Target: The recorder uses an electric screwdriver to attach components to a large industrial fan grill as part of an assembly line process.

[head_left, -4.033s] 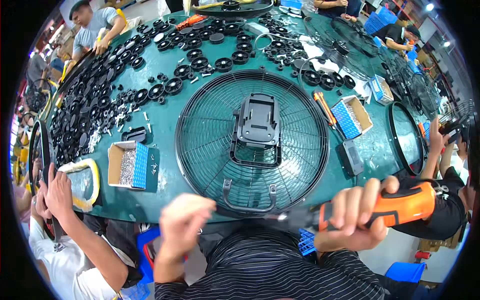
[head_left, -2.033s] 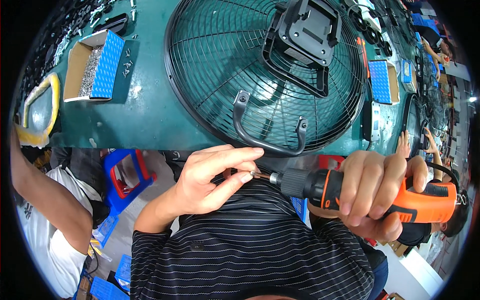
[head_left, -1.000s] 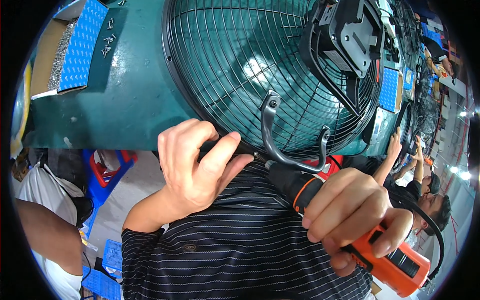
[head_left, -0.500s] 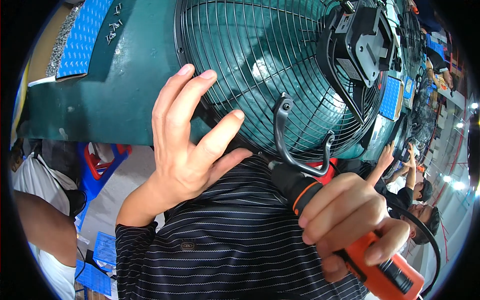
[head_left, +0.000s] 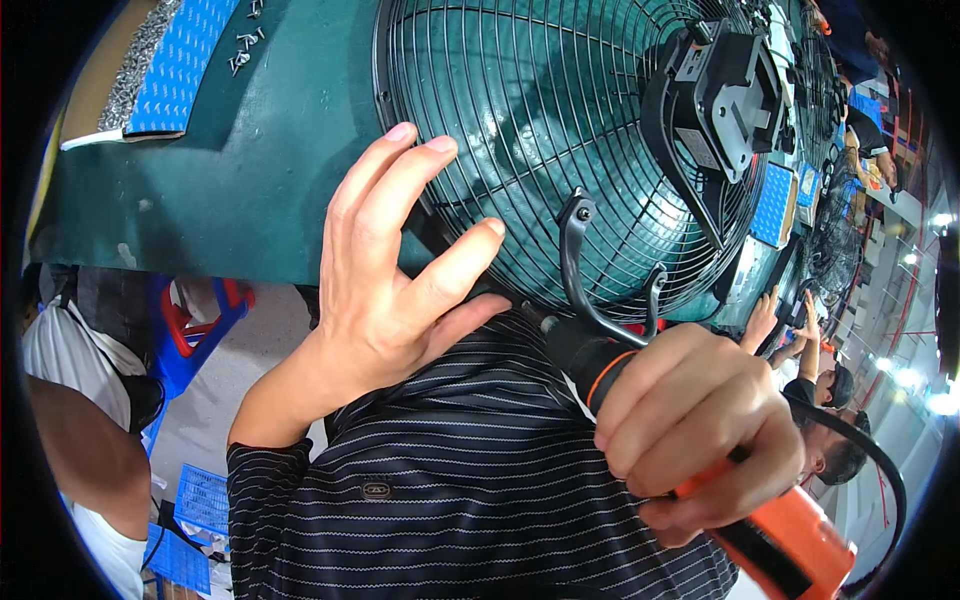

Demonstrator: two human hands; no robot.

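Note:
A round black wire fan guard (head_left: 500, 130) with a motor housing (head_left: 715, 100) at its centre lies on the green table. A curved black handle (head_left: 574, 255) is fixed to the guard near my side. With fingers spread, my left hand (head_left: 390, 270) is at the guard's near left rim; whether the fingertips touch it I cannot tell. My right hand (head_left: 700, 425) is wrapped round an orange and black corded electric screwdriver (head_left: 785, 545). The tool's tip points up-left toward the near rim, below the handle.
On the table's far left stands a blue-and-brown box (head_left: 150, 85) full of small metal screws, with several loose screws (head_left: 242, 50) beside it. Blue boxes (head_left: 775, 205) and more fan guards line the right side, where other people work. A blue and red stool (head_left: 190, 325) stands at left.
The view has shifted slightly, so the table and screws sit a little differently. My right hand has turned a little on the screwdriver, fingers closing further round it. My left hand keeps its spread pose.

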